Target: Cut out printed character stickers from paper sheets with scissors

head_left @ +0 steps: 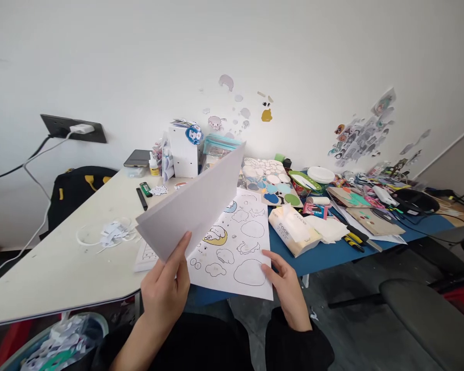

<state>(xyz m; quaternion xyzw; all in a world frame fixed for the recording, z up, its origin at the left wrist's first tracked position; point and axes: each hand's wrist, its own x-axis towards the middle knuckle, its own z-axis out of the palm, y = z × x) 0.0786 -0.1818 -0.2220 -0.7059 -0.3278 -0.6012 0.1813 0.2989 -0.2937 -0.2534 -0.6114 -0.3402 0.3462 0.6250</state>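
My left hand [166,288] pinches the near corner of a plain white sheet [193,203] and holds it lifted and tilted up over the desk. Under it lies a printed sheet of outlined clouds and animals [242,242], partly hanging over the table edge. My right hand [288,286] grips the lower right edge of that printed sheet, thumb on top. Both sleeves are black.
A white desk [62,268] holds paper scraps [112,233]. A blue tabletop [332,255] carries a tissue pack [292,230], cut-out sheets, bowls, tools and cables. A white box [183,149], a phone and glue stand at the wall. A grey chair [429,314] is at right, a scrap bin [62,342] below left.
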